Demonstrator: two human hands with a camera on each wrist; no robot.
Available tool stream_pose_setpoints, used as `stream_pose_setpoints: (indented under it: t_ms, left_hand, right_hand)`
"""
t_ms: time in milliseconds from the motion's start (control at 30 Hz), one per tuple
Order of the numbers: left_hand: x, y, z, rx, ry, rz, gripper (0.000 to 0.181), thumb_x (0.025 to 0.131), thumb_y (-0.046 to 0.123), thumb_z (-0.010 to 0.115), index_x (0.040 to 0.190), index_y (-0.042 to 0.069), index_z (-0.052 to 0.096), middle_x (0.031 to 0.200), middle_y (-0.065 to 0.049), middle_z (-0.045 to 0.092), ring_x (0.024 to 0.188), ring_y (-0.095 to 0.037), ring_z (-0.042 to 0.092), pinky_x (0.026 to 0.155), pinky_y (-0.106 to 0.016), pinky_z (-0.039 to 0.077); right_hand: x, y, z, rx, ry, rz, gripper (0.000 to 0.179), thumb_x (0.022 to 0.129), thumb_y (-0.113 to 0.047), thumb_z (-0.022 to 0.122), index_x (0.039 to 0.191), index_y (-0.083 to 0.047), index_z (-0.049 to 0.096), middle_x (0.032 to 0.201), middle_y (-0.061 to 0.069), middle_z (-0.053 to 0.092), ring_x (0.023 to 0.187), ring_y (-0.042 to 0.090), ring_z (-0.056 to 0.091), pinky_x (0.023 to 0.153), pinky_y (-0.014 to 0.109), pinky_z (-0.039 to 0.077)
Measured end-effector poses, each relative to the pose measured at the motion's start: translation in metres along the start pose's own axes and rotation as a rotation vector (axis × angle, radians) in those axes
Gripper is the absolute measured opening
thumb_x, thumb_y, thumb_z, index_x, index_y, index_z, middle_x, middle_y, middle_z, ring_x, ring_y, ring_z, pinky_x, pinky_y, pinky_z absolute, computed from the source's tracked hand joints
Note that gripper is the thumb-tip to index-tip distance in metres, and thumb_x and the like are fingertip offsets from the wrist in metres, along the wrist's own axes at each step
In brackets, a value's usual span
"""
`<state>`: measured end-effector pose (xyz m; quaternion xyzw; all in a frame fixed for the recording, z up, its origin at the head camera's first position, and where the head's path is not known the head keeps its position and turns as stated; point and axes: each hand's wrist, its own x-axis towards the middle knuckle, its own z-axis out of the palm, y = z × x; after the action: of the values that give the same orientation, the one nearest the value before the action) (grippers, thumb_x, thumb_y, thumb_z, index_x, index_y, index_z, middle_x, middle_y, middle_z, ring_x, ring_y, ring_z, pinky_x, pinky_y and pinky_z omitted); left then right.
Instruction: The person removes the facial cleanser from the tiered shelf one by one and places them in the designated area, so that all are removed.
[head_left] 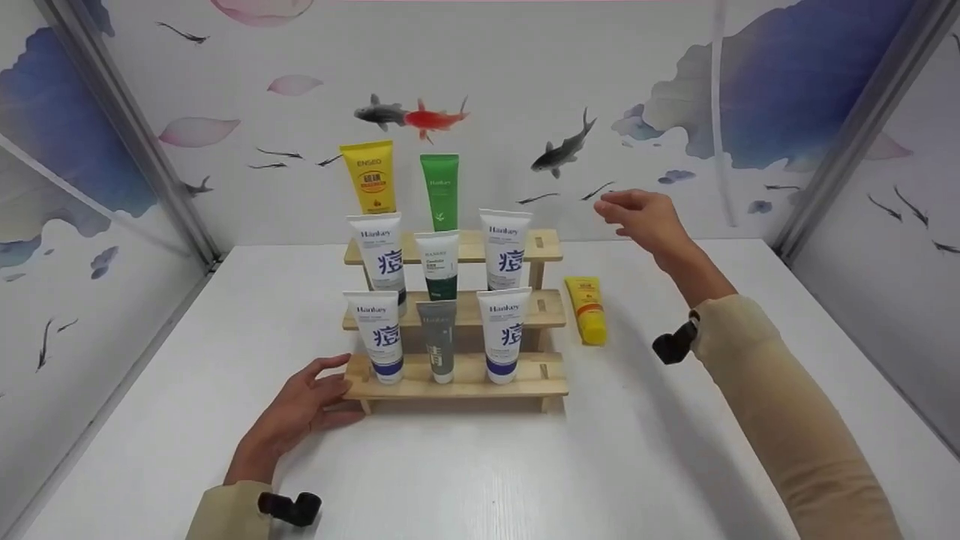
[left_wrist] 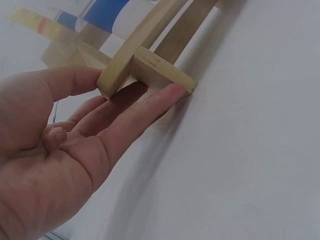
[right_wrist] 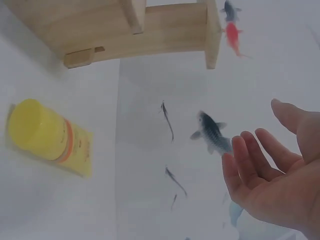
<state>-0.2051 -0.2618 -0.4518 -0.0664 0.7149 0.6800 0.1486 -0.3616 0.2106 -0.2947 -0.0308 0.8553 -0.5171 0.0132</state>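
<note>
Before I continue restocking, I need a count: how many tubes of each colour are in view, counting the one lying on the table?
Yellow tubes: 2
Green tube: 1
White tubes with blue character: 4
White-and-dark-green tube: 1
Grey tube: 1
Total: 9

Head view looks forward, down; left wrist, nearest, faces the rack [head_left: 469,312] all share; right wrist faces the wall [right_wrist: 150,150].
</note>
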Motion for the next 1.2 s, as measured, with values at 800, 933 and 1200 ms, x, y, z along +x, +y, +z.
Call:
stream_pose_setpoints:
  t_ms: [800,933,1200]
  left_hand:
    - [0.004,-0.005,-0.004,-0.001,-0.022,0.005,0.059,0.103,0.019,0.054,0.156,0.014,0.028,0.155,-0.027,0.039,0.125,-0.032,0.062,0.099,-0.044,0.058]
    - [0.004,-0.004,-0.003,0.003,-0.025,-0.001,0.060,0.103,0.021,0.055,0.156,0.015,0.027,0.157,-0.026,0.038,0.126,-0.032,0.061,0.099,-0.044,0.058]
    - [0.002,-0.004,-0.004,0.009,-0.025,0.002,0.060,0.103,0.021,0.054,0.157,0.015,0.026,0.157,-0.026,0.036,0.129,-0.034,0.059,0.100,-0.044,0.057]
  right_hand:
    - [-0.012,-0.098,0.054,0.104,-0.046,-0.247,0.044,0.097,-0.039,0.064,0.135,-0.015,0.062,0.134,0.007,0.063,0.119,0.020,0.059,0.107,0.031,0.052]
    - [-0.015,-0.108,0.063,0.084,-0.076,-0.266,0.043,0.097,-0.038,0.065,0.135,-0.017,0.062,0.134,0.003,0.064,0.119,0.018,0.061,0.106,0.030,0.053]
    - [-0.015,-0.130,0.079,0.014,-0.140,-0.247,0.044,0.097,-0.036,0.065,0.137,-0.017,0.060,0.138,0.002,0.061,0.124,0.018,0.059,0.108,0.033,0.051]
